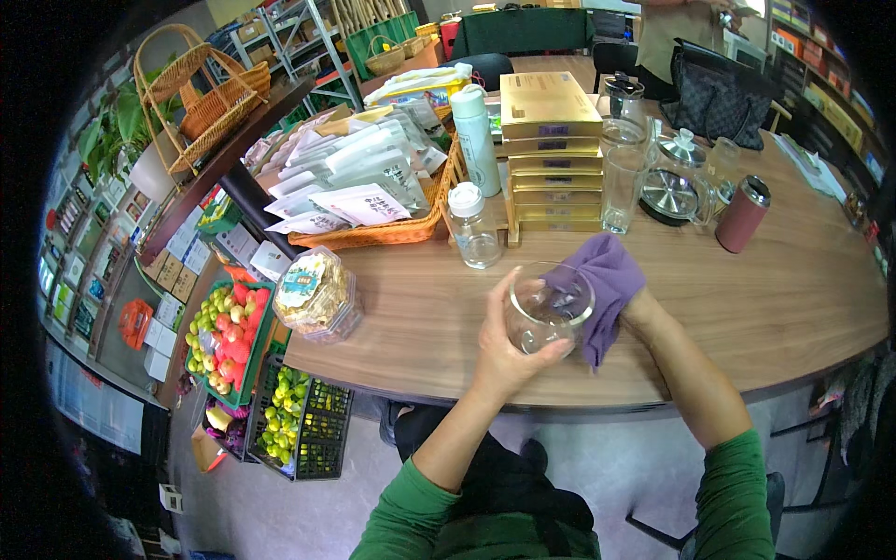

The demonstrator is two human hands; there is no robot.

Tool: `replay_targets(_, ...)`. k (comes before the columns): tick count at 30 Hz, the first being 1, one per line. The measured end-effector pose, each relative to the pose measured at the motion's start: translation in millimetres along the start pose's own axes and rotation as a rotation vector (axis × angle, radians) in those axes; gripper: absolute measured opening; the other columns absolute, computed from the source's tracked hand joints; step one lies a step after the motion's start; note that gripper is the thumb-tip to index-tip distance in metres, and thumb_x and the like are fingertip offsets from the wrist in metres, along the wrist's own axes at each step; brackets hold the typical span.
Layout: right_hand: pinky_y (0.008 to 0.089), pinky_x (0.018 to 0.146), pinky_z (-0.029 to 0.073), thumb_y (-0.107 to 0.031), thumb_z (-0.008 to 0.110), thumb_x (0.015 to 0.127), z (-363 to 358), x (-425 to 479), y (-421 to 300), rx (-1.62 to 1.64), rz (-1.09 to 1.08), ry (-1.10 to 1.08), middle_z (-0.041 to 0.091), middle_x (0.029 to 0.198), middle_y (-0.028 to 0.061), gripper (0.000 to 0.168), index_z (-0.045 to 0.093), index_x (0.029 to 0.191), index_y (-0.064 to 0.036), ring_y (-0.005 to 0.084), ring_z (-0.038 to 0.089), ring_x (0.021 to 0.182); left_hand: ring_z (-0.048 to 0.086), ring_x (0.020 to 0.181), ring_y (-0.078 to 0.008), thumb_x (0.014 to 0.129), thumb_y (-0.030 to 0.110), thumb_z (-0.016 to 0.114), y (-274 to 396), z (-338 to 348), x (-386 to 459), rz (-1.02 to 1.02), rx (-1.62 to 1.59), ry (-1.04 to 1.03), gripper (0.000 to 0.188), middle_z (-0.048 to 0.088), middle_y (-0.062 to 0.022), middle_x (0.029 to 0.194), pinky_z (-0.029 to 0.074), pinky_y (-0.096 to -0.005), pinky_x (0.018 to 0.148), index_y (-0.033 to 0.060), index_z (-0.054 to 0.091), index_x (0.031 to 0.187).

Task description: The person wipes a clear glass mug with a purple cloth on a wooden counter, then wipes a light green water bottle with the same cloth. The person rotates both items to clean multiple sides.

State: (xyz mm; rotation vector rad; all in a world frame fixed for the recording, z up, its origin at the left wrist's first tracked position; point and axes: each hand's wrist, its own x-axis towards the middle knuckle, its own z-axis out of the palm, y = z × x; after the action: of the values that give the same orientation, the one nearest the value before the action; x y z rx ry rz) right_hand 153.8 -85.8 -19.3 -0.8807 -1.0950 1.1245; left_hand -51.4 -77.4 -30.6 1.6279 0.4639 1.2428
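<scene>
My left hand (500, 336) grips a clear glass vessel (535, 339) from the left, thumb across its lower front. The vessel is tilted with its round rim (586, 318) towards me, above the wooden table (413, 329). A purple cloth (609, 273) lies bunched against the vessel's right side and far rim. My right hand (630, 308) is mostly covered by that cloth, which drapes over its fingers; only the wrist and the heel of the hand show. A clear jar with a white lid (479, 238) stands just beyond my left hand.
Behind stand gold boxes (553, 112), a pale green bottle (476, 140), a tall glass (619, 189), a glass teapot (675, 182) and a maroon tumbler (743, 217). Leftward are a basket of packets (378, 238), a plastic snack tub (318, 294) and fruit crates (325, 427). A person (672, 35) stands across the table.
</scene>
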Motion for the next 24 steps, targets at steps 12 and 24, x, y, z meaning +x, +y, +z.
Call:
replay_targets(12, 0.0334, 0.080, 0.047, -0.011, 0.067, 0.083, -23, 6, 11, -0.765, -0.335, -0.367, 0.059, 0.096, 0.0030, 0.020, 0.062, 0.101, -0.005, 0.0169, 0.056, 0.090, 0.054, 0.111, -0.0250, 0.057, 0.020, 0.087, 15, 4, 2, 0.260, 0.363, -0.369, 0.092, 0.050, -0.0136, 0.124, 0.053, -0.0314, 0.079, 0.0097, 0.044, 0.138)
replay_targets(24, 0.0386, 0.096, 0.049, -0.034, 0.058, 0.094, -18, -5, -13, 0.552, 0.112, 0.059, 0.051, 0.130, 0.0132, 0.051, 0.043, 0.133, -0.004, 0.0222, 0.053, 0.116, 0.059, 0.102, -0.0281, 0.086, 0.041, 0.063, 2, -11, 9, -0.257, -0.343, 0.103, 0.068, 0.047, -0.0167, 0.117, 0.054, -0.0335, 0.072, 0.0122, 0.025, 0.135)
